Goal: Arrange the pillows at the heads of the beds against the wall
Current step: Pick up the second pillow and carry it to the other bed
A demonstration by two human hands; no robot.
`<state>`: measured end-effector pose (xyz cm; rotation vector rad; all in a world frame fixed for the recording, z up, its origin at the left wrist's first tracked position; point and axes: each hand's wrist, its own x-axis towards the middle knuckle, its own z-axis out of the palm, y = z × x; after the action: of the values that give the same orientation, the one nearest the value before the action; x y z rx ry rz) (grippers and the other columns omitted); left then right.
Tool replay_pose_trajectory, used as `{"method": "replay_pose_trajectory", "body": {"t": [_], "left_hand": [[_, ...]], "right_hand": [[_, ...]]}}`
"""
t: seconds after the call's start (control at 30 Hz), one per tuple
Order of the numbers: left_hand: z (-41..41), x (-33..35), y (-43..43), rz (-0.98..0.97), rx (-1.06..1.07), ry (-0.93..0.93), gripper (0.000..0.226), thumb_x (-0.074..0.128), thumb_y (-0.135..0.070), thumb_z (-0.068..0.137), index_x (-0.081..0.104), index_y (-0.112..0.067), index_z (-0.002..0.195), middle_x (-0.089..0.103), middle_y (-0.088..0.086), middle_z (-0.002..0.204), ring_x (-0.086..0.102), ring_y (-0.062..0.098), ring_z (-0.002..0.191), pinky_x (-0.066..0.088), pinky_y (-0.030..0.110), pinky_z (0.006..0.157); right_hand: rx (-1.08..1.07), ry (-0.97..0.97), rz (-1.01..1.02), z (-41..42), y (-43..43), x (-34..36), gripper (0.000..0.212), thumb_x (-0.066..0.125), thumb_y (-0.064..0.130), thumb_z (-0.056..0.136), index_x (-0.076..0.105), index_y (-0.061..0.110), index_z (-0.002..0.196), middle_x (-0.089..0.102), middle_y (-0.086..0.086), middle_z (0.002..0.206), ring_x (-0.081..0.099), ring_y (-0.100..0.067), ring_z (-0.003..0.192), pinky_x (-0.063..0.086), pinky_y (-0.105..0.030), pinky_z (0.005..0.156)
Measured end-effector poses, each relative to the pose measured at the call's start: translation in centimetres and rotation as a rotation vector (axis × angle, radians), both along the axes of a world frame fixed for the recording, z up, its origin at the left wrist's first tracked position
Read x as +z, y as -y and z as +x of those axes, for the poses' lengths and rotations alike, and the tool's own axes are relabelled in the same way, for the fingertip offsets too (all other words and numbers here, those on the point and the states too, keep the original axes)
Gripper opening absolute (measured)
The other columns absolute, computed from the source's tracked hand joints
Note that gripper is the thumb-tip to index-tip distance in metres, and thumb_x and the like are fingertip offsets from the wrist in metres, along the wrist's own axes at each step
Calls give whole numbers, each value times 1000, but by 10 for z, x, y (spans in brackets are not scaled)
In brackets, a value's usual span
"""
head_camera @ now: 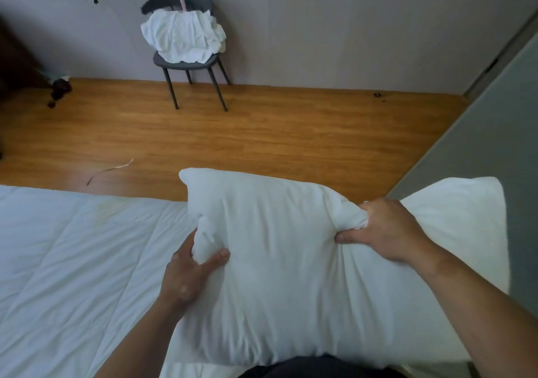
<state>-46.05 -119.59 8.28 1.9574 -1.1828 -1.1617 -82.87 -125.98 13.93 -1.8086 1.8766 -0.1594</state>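
A large white pillow (291, 275) fills the lower middle of the head view, held up in front of me over the right part of the bed. My left hand (186, 270) pinches a bunch of its cover near the pillow's left edge. My right hand (387, 229) is clenched on a gathered fold along its top edge, right of centre. The pillow's right corner reaches the grey wall panel (495, 133). The bed (72, 261), covered by a white quilted duvet, spreads out to the left under the pillow.
Beyond the bed lies a wooden floor (262, 133) with a thin strip of litter (110, 169). A dark chair (189, 60) piled with white linen stands against the far wall. A dark object sits at the far left edge.
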Motion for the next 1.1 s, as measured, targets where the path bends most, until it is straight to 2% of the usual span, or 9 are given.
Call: {"method": "replay_pose_trajectory", "body": {"t": [0.13,0.4,0.53,0.67,0.77,0.9,1.1], "left_hand": [[-25,6,68,8,63,21,70,82,-53,71,57,-42,135,76,-14,107,71,13,97,55,41,84],[-40,11,188,44,159,68,88,76,-72,58,55,-41,137,74,-8,113,70,19,100,56,47,89],[-35,0,255,49,199,39,84,78,-68,60,57,-38,136,74,-6,113,70,20,100,55,46,88],[-15,-9,335,45,222,5,73,82,-59,66,63,-31,131,78,-6,101,73,17,92,58,43,81],[9,-6,393,60,235,-3,64,84,-56,68,69,-27,123,78,-7,96,74,17,90,58,44,83],[45,0,449,44,287,-17,64,84,-53,70,67,-29,127,79,-9,95,74,16,89,58,44,83],[108,-2,518,33,425,-14,76,82,-63,65,64,-33,132,78,-8,100,74,15,89,59,41,80]], "right_hand": [[71,12,20,-21,93,10,55,83,74,51,77,27,81,74,9,74,67,-18,74,54,-37,66],[125,25,10,-33,241,8,61,80,77,48,76,24,78,74,8,73,68,-19,73,55,-37,65],[151,1,18,-21,315,3,53,84,73,51,74,27,75,74,7,73,68,-19,74,53,-36,64],[160,-6,17,4,401,6,57,81,76,49,74,26,76,73,8,72,67,-17,72,54,-37,65],[165,5,15,28,462,15,62,77,80,46,76,27,78,74,10,74,68,-16,73,57,-39,68],[218,19,8,70,534,28,63,78,80,46,76,25,76,75,9,73,69,-16,71,59,-42,70],[355,30,0,156,651,30,59,81,76,48,73,23,72,74,7,69,68,-16,69,57,-40,67]]}}
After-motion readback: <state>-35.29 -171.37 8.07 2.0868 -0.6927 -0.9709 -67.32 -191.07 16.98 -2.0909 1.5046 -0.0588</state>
